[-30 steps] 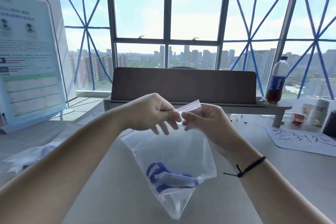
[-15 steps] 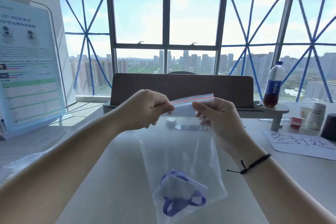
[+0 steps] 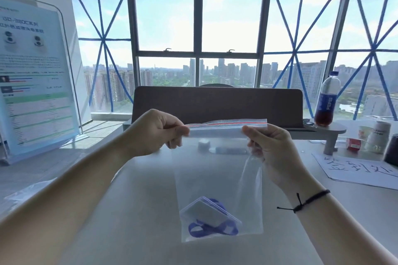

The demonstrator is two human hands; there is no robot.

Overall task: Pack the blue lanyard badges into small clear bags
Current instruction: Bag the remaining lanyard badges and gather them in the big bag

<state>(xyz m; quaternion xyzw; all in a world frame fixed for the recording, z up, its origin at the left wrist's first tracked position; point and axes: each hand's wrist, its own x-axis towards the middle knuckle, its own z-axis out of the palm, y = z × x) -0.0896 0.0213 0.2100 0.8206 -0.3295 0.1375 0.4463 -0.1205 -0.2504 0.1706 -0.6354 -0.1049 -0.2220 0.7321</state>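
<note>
A small clear zip bag hangs upright above the grey table. A red stripe runs along its top edge. My left hand pinches the top left corner and my right hand pinches the top right corner, so the top edge is stretched flat between them. At the bottom of the bag lies a blue lanyard badge: a clear card holder resting on a coiled blue strap.
A standing blue info board is at the left. A dark divider panel crosses the table's back. At the right are a cola bottle on a small shelf, a white jar, a red can and a handwritten paper sheet. Clear bags lie at the left edge.
My hands have moved apart along the bag's top edge, pulling it flat and level. The bag now hangs straight, and the badge has settled to its bottom.
</note>
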